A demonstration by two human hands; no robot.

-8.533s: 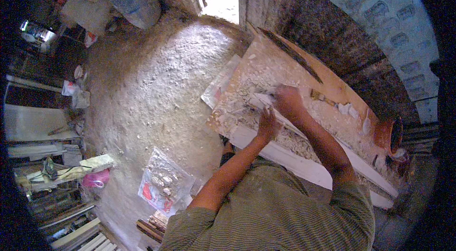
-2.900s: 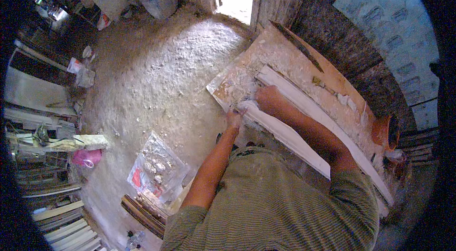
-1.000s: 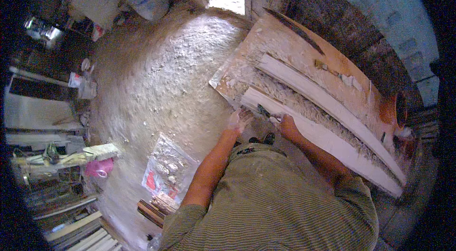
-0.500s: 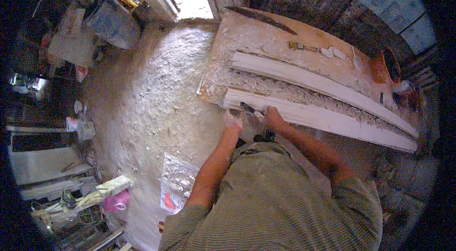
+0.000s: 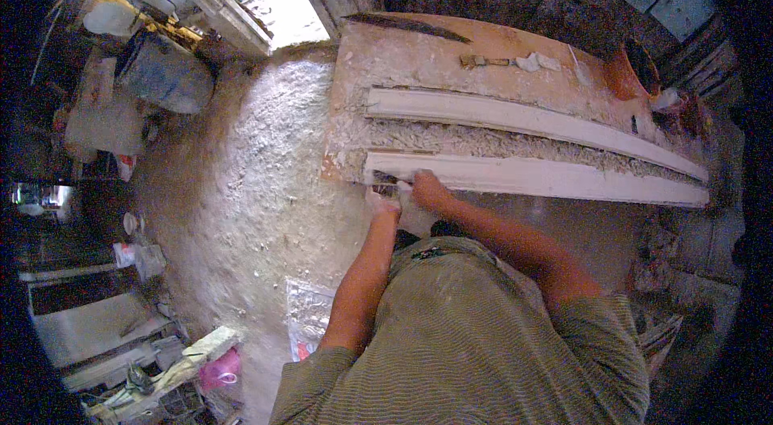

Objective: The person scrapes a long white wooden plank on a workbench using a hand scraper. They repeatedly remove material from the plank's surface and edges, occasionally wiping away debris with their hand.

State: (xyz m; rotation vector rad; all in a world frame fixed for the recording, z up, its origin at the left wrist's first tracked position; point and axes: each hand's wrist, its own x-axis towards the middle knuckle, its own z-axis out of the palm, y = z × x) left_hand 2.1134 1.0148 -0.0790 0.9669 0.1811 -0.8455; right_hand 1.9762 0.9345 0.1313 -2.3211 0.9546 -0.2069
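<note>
My right hand (image 5: 429, 190) is closed round the handle of a putty knife (image 5: 385, 178), whose dark blade points left over the near end of a long white plaster molding (image 5: 515, 174). Just below the blade is my left hand (image 5: 382, 201), whitened with plaster, its fingers bent close to the molding's left end. Whatever those fingers hold, if anything, is too small and blurred to make out. A second white molding (image 5: 515, 117) lies farther back, roughly parallel, with crumbly plaster scraps (image 5: 483, 138) between the two.
Both moldings rest on an orange-brown table (image 5: 350, 63). Toward its back lie a paintbrush (image 5: 487, 62) and a dark strip (image 5: 411, 25); an orange bucket (image 5: 624, 75) lies tipped at right. A blue-grey barrel (image 5: 165, 71) stands left of the bright doorway.
My view has shifted, so the table appears farther left. The right hand has brought the putty knife closer to my left hand and the molding's left end.
</note>
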